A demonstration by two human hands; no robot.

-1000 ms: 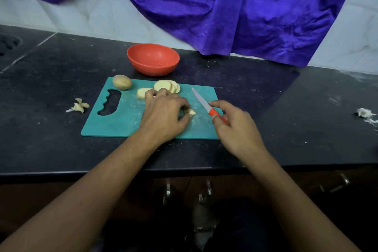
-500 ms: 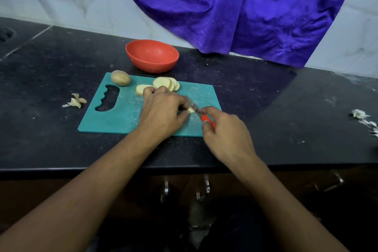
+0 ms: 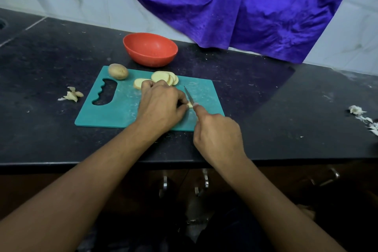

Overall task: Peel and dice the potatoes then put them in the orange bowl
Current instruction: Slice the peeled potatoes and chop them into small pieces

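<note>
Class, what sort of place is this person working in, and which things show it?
Most likely a home kitchen: a dark stone counter, a cutting board with potato slices and a knife, and a tiled wall behind.

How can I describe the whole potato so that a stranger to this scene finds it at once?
Start at the teal cutting board on the black counter. At its far left corner, beside the handle cutout, lies the whole potato. It alone is round with brown skin; the potato slices to its right are flat, pale and peeled.
</note>
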